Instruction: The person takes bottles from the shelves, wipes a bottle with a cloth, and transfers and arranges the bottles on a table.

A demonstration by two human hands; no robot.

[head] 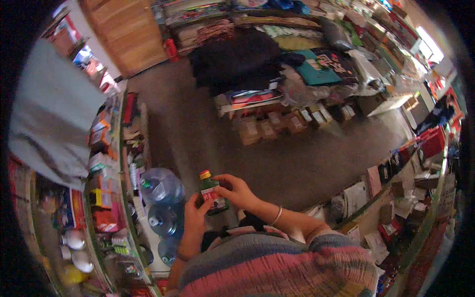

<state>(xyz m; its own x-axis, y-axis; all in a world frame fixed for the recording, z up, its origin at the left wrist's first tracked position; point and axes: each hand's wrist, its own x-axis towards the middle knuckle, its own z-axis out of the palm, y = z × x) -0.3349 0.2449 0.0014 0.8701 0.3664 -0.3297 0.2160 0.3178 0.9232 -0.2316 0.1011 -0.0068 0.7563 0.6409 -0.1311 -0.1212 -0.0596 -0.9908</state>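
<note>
A small green glass bottle [218, 205] with a red and yellow cap and a red label is held out in front of my body, tilted slightly. My right hand [237, 193] grips its upper side, the thumb across the label and the fingers near the shoulder. From the other side, my left hand [195, 213] holds the lower part with thumb and fingers. The label bears writing that is too blurred to read.
Large clear water jugs [162, 184] stand by the shelving [124, 208] on my left. Ahead is a table piled with dark cloth [237, 55], with small cardboard boxes [259, 128] along its near side. More stocked shelves [393, 208] line the right. A wooden door [122, 33] stands far left.
</note>
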